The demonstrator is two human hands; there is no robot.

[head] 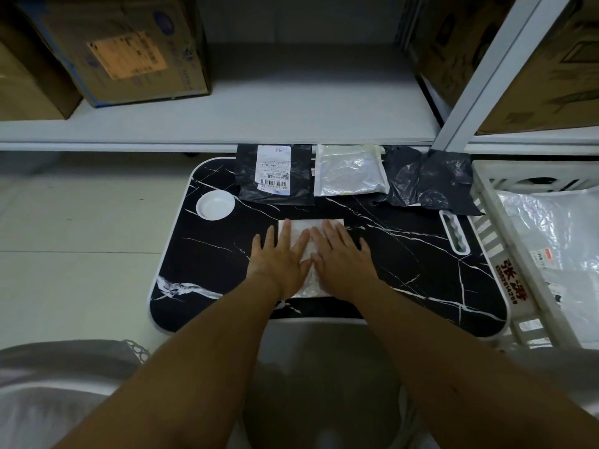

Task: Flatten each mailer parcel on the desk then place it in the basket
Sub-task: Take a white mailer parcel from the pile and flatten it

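Note:
A white mailer parcel [306,230] lies flat in the middle of the black marble-patterned desk [405,254]. My left hand [280,257] and my right hand [340,254] press down on it side by side, fingers straight and spread. Along the desk's far edge lie a black mailer with a white label [275,173], a clear silvery mailer [350,171] and a crumpled black mailer [428,179]. The white slatted basket [486,234] stands at the desk's right side and holds several white and clear parcels [551,228].
A round white cup recess [215,204] sits in the desk's left part, and a white slot [455,233] near its right edge. Behind the desk runs a grey shelf [259,124] with cardboard boxes [129,50]. A shelf post [486,69] rises at the right.

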